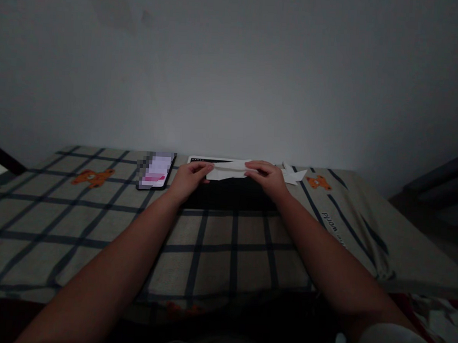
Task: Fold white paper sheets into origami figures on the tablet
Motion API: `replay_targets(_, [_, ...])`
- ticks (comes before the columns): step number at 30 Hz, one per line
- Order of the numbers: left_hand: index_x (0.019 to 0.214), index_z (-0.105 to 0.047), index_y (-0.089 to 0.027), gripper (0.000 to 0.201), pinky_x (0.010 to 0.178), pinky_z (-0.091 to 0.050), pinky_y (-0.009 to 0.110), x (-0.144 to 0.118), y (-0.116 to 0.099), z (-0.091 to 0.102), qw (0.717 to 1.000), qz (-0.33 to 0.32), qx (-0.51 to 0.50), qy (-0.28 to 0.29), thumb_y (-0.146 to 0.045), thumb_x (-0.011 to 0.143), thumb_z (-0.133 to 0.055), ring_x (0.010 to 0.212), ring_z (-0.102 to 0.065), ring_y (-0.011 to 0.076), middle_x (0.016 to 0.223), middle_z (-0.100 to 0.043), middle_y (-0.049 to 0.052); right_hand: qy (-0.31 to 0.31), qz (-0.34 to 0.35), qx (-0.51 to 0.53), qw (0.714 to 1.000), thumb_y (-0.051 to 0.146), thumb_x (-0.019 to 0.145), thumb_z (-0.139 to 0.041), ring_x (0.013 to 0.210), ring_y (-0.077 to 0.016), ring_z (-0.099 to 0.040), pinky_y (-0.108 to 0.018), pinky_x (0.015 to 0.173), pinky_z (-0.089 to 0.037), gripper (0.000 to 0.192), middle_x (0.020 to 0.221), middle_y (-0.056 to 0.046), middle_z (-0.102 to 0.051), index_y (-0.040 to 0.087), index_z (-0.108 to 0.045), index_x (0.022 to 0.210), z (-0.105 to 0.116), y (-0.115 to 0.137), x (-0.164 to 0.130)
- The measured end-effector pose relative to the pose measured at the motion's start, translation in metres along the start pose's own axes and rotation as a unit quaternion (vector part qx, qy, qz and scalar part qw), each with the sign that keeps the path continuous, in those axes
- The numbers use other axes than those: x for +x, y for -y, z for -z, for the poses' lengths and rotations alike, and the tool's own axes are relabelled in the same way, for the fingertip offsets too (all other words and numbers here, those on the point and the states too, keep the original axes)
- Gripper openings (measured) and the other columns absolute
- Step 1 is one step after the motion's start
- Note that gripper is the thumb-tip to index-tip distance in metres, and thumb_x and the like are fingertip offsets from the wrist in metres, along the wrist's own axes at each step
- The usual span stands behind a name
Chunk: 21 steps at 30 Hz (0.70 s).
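Folding paper (229, 170) over the dark pad (230, 192), right of the phone (156, 171). Left hand (188, 179) pinning one end, fingers flat; right hand (269, 176) pinching the other. Next, probably needing a firm, aligned crease.

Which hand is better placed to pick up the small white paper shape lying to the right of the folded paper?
The right hand. It rests on the folded paper beside the paper shape; the left hand is at the other end, near the phone.
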<state>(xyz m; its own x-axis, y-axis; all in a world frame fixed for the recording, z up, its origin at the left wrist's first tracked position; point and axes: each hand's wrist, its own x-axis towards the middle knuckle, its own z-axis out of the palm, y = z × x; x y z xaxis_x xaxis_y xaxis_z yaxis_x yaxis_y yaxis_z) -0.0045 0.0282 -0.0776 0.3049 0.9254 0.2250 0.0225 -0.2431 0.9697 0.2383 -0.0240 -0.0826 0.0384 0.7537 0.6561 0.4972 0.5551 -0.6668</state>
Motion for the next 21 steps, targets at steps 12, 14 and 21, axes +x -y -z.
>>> replay_targets(12, [0.081,-0.070,-0.017,0.034,0.067,-0.041,0.027,0.005,0.002,0.013,0.989,-0.058,0.132,-0.031,-0.049,0.071,-0.065,0.070,-0.056,0.0157,0.075,-0.066,0.002,0.026,-0.038,-0.024,0.999,0.034,0.075,-0.065,0.086,-0.0182,-0.066,-0.039,0.085,-0.050,0.015,0.090,-0.004,-0.072,0.024,-0.073,0.084,0.009,-0.009,0.003])
replay_targets(14, [0.080,-0.070,-0.017,0.032,0.068,-0.041,0.026,0.005,0.003,0.014,0.988,-0.067,0.133,-0.030,-0.047,0.070,-0.066,0.071,-0.056,0.0155,0.076,-0.066,0.002,0.016,-0.049,-0.023,0.998,0.034,0.073,-0.067,0.084,-0.0182,-0.066,-0.039,0.083,-0.050,0.015,0.087,-0.004,-0.072,0.023,-0.073,0.081,0.009,-0.009,0.003])
replay_targets(21, [0.082,-0.067,-0.016,0.032,0.066,-0.040,0.025,0.001,0.002,0.007,0.997,-0.051,0.052,-0.030,-0.045,0.068,-0.069,0.069,-0.054,0.0137,0.077,-0.064,0.001,0.030,-0.045,0.021,0.998,0.032,0.074,-0.067,0.089,-0.0174,-0.065,-0.038,0.089,-0.048,0.014,0.091,-0.004,-0.071,0.025,-0.073,0.083,0.006,-0.004,0.002])
